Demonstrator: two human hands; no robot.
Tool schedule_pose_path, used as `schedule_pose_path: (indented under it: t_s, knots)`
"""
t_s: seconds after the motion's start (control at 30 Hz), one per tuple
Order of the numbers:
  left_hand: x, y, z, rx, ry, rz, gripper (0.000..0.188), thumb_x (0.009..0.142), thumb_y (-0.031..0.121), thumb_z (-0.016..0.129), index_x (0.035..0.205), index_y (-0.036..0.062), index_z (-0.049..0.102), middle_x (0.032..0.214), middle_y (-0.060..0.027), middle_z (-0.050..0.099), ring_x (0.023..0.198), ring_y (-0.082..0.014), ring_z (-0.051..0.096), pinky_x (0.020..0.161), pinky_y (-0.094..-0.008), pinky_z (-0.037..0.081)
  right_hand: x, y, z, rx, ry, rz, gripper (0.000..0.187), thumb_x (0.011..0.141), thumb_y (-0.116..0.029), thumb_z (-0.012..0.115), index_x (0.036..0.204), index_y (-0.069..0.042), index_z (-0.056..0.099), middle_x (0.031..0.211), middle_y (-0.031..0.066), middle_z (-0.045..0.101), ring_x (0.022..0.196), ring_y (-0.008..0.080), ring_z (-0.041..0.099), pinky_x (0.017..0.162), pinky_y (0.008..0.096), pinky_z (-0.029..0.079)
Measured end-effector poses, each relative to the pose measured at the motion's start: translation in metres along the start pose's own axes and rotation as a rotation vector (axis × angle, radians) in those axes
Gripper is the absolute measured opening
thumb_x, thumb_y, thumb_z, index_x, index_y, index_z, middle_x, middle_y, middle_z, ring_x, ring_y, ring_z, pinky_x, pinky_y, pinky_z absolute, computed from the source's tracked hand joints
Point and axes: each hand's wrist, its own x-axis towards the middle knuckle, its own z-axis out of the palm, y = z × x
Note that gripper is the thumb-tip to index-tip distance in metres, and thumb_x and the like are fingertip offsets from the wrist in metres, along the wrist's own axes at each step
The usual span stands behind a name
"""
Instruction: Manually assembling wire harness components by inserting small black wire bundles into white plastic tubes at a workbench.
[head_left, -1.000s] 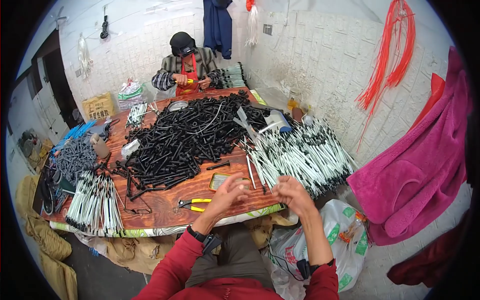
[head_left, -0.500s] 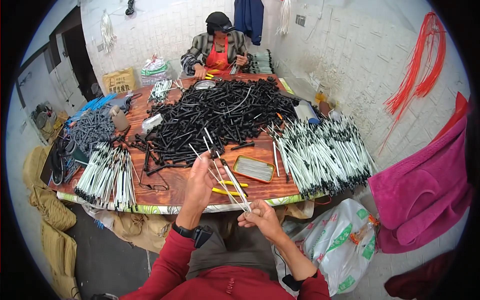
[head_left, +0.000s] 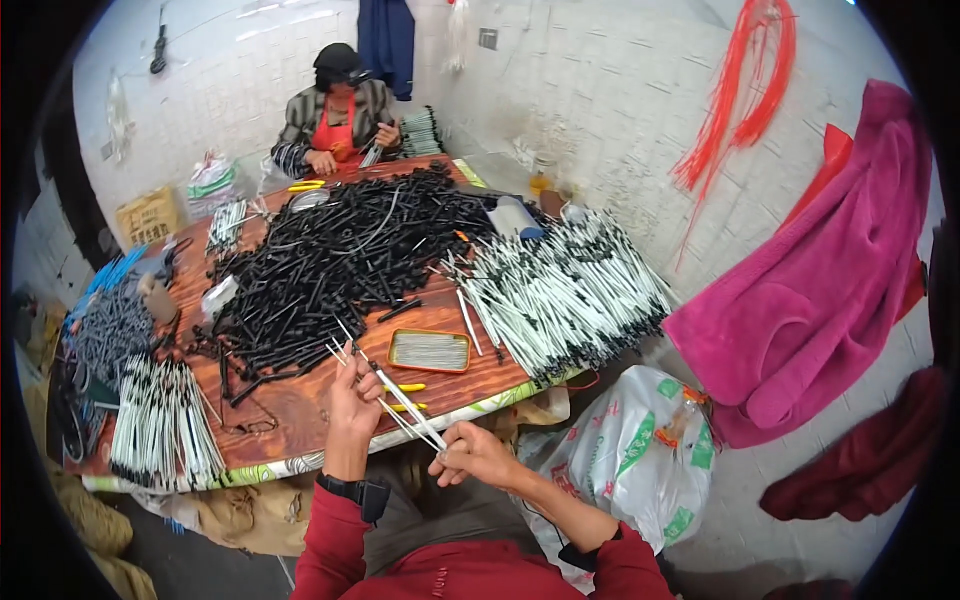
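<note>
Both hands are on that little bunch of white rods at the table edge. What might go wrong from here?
The thin white rods fan out loosely between the left hand and right hand, held past the table edge, so one may slip out and fall toward the lap or floor. The small orange tray and yellow-handled tool lie just ahead of the left hand; a forward reach might knock them.

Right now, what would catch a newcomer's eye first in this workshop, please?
Probably the big heap of black cable pieces covering the middle of the wooden table, with a fan of white rods at its right end. In front, the left hand and right hand hold a few thin white rods. A bright pink garment hangs at right.
</note>
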Motion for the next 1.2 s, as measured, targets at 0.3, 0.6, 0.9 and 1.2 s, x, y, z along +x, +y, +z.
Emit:
schedule_pose_path:
  t_s: [0.3, 0.6, 0.9, 1.2]
  knots:
    - [-0.003, -0.008, 0.034, -0.237, -0.140, -0.285, 0.023, 0.107, 0.022, 0.043, 0.124, 0.0107, 0.054, 0.073, 0.0039, 0.040, 0.055, -0.0046, 0.035, 0.046, -0.0183, 0.030, -0.020, -0.075, -0.111, -1.473, 1.102, -0.524, 0.020, 0.082, -0.023, 0.074, 0.078, -0.005, 0.066, 0.078, 0.0124, 0.068, 0.070, 0.0334, 0.066, 0.060, 0.0418, 0.050]
    - [-0.034, -0.007, 0.064, -0.146, -0.238, -0.425, 0.024, 0.108, 0.021, 0.039, 0.120, 0.0070, 0.054, 0.069, 0.0035, 0.038, 0.054, -0.0047, 0.033, 0.045, -0.0184, 0.030, -0.009, -0.052, -0.101, -1.503, 1.003, -0.395, 0.023, 0.079, -0.024, 0.075, 0.080, -0.006, 0.061, 0.078, 0.0128, 0.065, 0.070, 0.0333, 0.065, 0.060, 0.0438, 0.050]
    - [-0.041, 0.000, 0.040, -0.032, -0.258, -0.441, 0.021, 0.107, 0.021, 0.040, 0.115, 0.0068, 0.054, 0.067, 0.0038, 0.037, 0.053, -0.0045, 0.034, 0.044, -0.0179, 0.030, 0.035, -0.034, -0.134, -1.769, 1.062, -0.343, 0.014, 0.080, -0.013, 0.069, 0.082, -0.007, 0.057, 0.079, 0.0122, 0.063, 0.066, 0.0317, 0.067, 0.056, 0.0435, 0.053]
    - [-0.024, -0.012, 0.013, -0.108, -0.155, -0.465, 0.019, 0.106, 0.022, 0.043, 0.113, 0.0079, 0.055, 0.069, 0.0042, 0.039, 0.055, -0.0046, 0.036, 0.046, -0.0188, 0.032, 0.060, -0.037, -0.109, -1.670, 0.784, -0.423, 0.012, 0.081, -0.015, 0.068, 0.083, -0.005, 0.061, 0.073, 0.0118, 0.066, 0.063, 0.0330, 0.069, 0.058, 0.0435, 0.056]
